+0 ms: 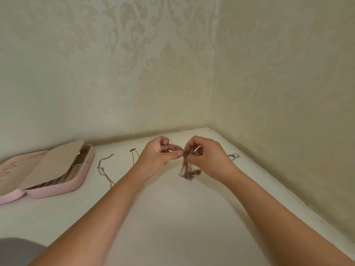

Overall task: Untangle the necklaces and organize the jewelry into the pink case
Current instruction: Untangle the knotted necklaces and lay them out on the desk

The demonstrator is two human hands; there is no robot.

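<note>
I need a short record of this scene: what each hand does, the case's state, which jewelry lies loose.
left hand: pinches a strand of the tangled chains
right hand: pinches the tangle's top
tangled chains: lower end heaped on the white table
pink case: open, far left
silver chain: loose, between case and left forearm
gold necklace: loose, left of left hand
rings: loose, right of right hand

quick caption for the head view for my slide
Left hand and right hand pinch a tangled chain bunch over the white table, open pink case at left.
</note>
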